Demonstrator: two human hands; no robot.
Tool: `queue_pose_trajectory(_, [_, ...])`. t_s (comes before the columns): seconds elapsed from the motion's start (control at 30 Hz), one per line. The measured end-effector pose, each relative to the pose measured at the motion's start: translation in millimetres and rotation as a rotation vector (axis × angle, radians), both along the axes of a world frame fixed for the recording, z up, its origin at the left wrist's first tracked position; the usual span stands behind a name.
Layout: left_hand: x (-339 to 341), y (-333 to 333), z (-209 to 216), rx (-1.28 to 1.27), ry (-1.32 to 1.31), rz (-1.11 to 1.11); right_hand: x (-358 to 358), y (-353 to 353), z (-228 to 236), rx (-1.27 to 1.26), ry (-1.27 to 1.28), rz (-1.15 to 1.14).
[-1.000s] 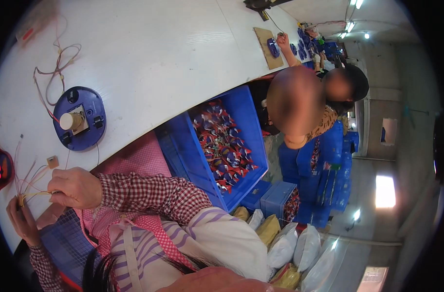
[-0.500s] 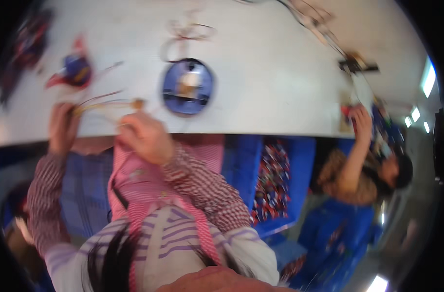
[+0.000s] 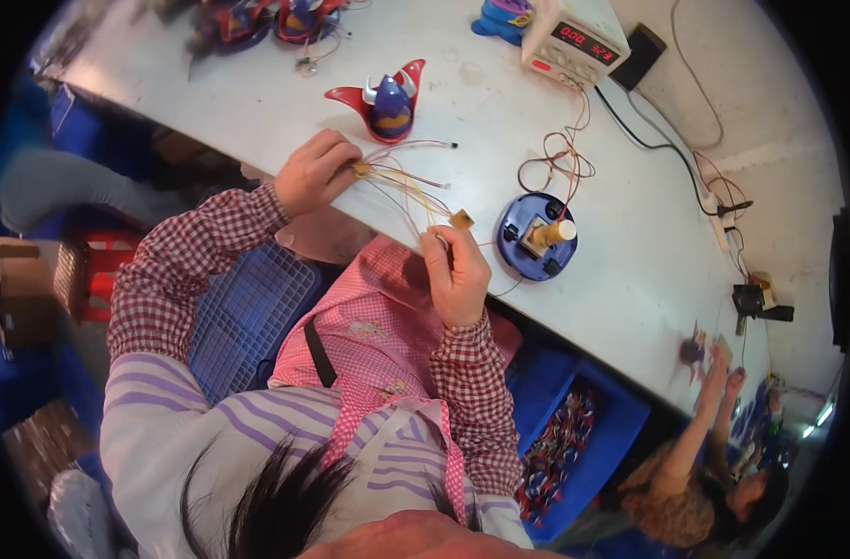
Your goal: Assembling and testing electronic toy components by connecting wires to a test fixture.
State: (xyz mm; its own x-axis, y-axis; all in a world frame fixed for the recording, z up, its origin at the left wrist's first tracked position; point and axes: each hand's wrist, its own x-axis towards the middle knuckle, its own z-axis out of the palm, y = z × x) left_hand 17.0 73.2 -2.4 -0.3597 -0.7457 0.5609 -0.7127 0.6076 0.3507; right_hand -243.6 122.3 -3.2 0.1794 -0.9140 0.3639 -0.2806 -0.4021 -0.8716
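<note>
A bundle of thin red, yellow and white wires stretches over the table's near edge. Its left end is pinched in my left hand, with loose ends and small connectors fanning out to the right. My right hand has thumb and fingers pressed together on the wires' other end, beside a small yellow-brown component; the exact piece between the fingertips is hidden. Beyond my hands sits a red-and-blue toy part with white horns. Right of my right hand lies a round blue base carrying a pale cylindrical post.
A white power supply with a lit display stands at the back, its leads running toward the blue base. More toy parts lie far left. Below the table is a blue bin of small coloured parts. A co-worker sits at right.
The view has swung, so the table now slants down to the right and the power supply shows. Both hands keep hold of the wires throughout.
</note>
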Motion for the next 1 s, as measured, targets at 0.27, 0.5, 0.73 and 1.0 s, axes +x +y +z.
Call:
queue_pose_trajectory(0.27, [8, -5, -1, 0.183, 0.116, -0.127, 3, -4, -1, -0.059, 0.111, 0.0])
queue_pose_trajectory(0.5, [-24, 29, 20, 0.104, 0.317, 0.113, -11, -3, 17, -0.195, 0.191, 0.025])
queue_pose_trajectory(0.73, [-107, 84, 23, 0.414, 0.583, -0.21, -20, -34, 8, -0.226, 0.688, -0.085])
queue_pose_trajectory(1.0, [-111, 90, 4, 0.712, 0.718, -0.128, -19, -26, 5, -0.174, 0.721, -0.196])
